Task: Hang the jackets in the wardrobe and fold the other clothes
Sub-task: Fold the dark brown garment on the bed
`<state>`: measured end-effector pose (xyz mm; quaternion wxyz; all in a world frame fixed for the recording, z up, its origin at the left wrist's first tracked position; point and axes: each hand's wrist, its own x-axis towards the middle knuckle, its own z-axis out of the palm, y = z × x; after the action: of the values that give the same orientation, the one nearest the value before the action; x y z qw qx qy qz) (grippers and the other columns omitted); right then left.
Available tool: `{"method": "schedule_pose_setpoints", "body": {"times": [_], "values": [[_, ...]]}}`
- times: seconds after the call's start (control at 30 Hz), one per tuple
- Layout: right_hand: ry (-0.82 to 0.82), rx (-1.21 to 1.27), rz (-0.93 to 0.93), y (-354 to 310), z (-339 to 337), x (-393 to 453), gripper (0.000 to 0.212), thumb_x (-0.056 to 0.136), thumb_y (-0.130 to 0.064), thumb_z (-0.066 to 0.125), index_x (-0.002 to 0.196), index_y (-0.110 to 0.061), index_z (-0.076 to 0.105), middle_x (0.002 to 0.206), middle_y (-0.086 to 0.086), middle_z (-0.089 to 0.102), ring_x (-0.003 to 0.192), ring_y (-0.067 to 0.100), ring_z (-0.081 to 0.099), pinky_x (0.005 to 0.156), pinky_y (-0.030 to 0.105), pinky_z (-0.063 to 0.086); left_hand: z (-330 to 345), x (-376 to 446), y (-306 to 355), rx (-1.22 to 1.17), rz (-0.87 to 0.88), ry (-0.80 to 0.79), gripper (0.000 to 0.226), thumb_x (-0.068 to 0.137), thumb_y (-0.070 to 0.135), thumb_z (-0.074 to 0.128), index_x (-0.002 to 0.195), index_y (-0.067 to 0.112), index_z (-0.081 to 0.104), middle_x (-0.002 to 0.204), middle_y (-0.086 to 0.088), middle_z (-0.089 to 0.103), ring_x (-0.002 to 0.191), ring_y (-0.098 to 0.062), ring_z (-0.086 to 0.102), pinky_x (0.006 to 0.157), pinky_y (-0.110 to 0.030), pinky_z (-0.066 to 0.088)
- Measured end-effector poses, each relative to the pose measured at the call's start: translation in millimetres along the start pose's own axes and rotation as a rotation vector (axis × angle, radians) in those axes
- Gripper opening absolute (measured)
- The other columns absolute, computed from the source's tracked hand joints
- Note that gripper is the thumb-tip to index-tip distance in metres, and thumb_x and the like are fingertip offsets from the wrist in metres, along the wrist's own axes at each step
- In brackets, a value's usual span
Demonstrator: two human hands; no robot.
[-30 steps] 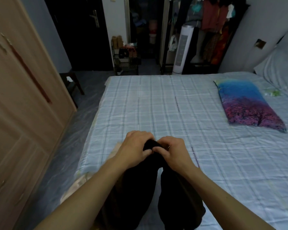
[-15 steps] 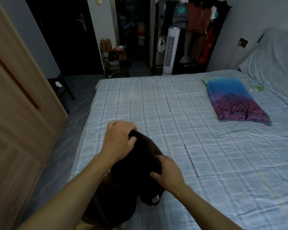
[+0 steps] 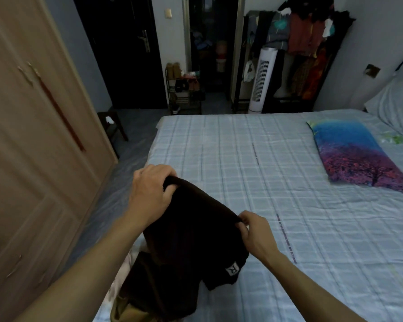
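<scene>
Head view, garment: a dark garment (image 3: pixel 191 231) with a small white label near its lower right hangs over the near left corner of the bed (image 3: pixel 289 205), its top edge pulled into a line between the two hands, likely so it opens flat for folding.
Head view, left grip: the left hand (image 3: pixel 150 194) has its fingers curled over the far end of that top edge, thumb under the cloth, carrying the higher corner.
Head view, right grip: the right hand (image 3: pixel 254 233) pinches the nearer end of the edge between thumb and fingertips, lower than the left, so the edge slopes.
Head view, pile: the garment's lower part droops onto other clothes (image 3: pixel 135 296), tan and pale, at the bed's corner, probably the pieces awaiting sorting.
Head view, wardrobe: the wooden wardrobe (image 3: pixel 33 147) stands shut just left of the bed, within reach for hanging jackets.
Head view, bed surface: a bright pillow (image 3: pixel 356 156) lies well apart to the right, leaving bare sheet ahead of the hands for laying the garment down.
</scene>
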<state>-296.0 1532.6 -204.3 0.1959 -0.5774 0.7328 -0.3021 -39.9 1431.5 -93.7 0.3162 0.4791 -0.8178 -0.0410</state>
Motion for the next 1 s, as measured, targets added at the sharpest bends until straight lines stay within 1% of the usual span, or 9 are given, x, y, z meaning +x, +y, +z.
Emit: {"method": "schedule_pose_setpoints", "body": {"times": [0.17,0.33,0.4,0.53,0.63,0.73,0.83,0.9,1.0], "values": [[0.089,0.059,-0.073,-23.0,-24.1,7.9,0.011,0.093,-0.012,0.057,0.083,-0.016,0.06,0.075,-0.004,0.062,0.07,0.013,0.058,0.067,0.031,0.045,11.1,-20.1,-6.4,0.026,-0.099,-0.276,0.02,0.084,0.019,0.07,0.099,0.027,0.061,0.1,0.008,0.062,0.099,-0.02,0.056,0.086,-0.038,0.038],[-0.005,-0.036,-0.227,-58.1,-50.5,11.9,0.005,0.093,-0.019,0.059,0.088,-0.019,0.058,0.08,-0.007,0.063,0.076,0.013,0.058,0.07,0.03,0.045,33.3,-38.9,35.3,-0.077,0.066,-0.516,0.061,0.08,0.042,0.074,0.135,0.028,0.05,0.13,0.008,0.051,0.118,-0.015,0.046,0.102,-0.036,0.039],[-0.042,-0.067,-0.285,-69.4,-60.6,10.5,0.003,0.092,-0.022,0.059,0.09,-0.023,0.058,0.08,-0.011,0.063,0.077,0.011,0.059,0.071,0.03,0.047,41.7,-41.5,54.4,-0.147,0.168,-0.471,0.055,0.081,0.04,0.072,0.13,0.024,0.052,0.123,0.007,0.054,0.113,-0.016,0.048,0.099,-0.036,0.041],[-0.007,-0.096,-0.386,-77.2,-82.6,4.8,0.006,0.089,-0.025,0.064,0.088,-0.027,0.059,0.078,-0.014,0.061,0.075,0.006,0.058,0.069,0.028,0.048,46.5,-37.7,77.1,-0.291,0.152,-0.277,0.031,0.085,0.028,0.07,0.114,0.017,0.063,0.105,0.004,0.063,0.098,-0.017,0.058,0.089,-0.036,0.044],[-0.01,-0.1,-0.408,-73.1,-87.0,-1.3,0.008,0.087,-0.029,0.067,0.087,-0.027,0.059,0.079,-0.014,0.061,0.074,0.006,0.057,0.069,0.031,0.049,47.3,-31.5,84.0,-0.191,0.253,-0.181,0.014,0.086,0.025,0.062,0.096,0.019,0.069,0.086,0.005,0.066,0.083,-0.018,0.059,0.078,-0.035,0.042],[-0.01,-0.026,-0.387,-59.3,-83.2,-7.5,0.014,0.085,-0.034,0.071,0.09,-0.025,0.061,0.08,-0.013,0.062,0.074,0.006,0.057,0.069,0.03,0.049,46.9,-27.5,85.2,-0.155,0.249,-0.16,0.017,0.083,0.028,0.054,0.086,0.02,0.068,0.08,0.008,0.065,0.079,-0.017,0.058,0.077,-0.035,0.039],[-0.048,-0.046,-0.295,-35.6,-79.4,-15.5,0.037,0.077,-0.051,0.074,0.104,-0.028,0.064,0.095,-0.013,0.062,0.089,0.005,0.057,0.082,0.03,0.049,43.9,-23.9,78.4,-0.159,0.179,-0.101,0.012,0.08,0.024,0.057,0.085,0.02,0.067,0.082,0.008,0.067,0.082,-0.018,0.06,0.078,-0.038,0.041],[-0.112,-0.079,-0.22,-18.3,-76.5,-23.0,0.061,0.07,-0.059,0.076,0.123,-0.034,0.059,0.117,-0.014,0.057,0.109,0.005,0.051,0.098,0.033,0.046,39.3,-21.5,69.0,-0.14,0.131,-0.072,0.011,0.078,0.021,0.06,0.086,0.02,0.068,0.083,0.008,0.067,0.083,-0.018,0.061,0.079,-0.038,0.04],[-0.28,-0.151,-0.133,-3.3,-69.8,-29.7,0.104,0.06,-0.062,0.078,0.148,-0.05,0.026,0.153,-0.01,0.028,0.135,0.011,0.032,0.115,0.038,0.034,29.2,-19.2,56.3,-0.128,0.095,-0.041,0.012,0.078,0.019,0.06,0.086,0.02,0.068,0.083,0.007,0.067,0.083,-0.02,0.062,0.08,-0.04,0.041]]}}
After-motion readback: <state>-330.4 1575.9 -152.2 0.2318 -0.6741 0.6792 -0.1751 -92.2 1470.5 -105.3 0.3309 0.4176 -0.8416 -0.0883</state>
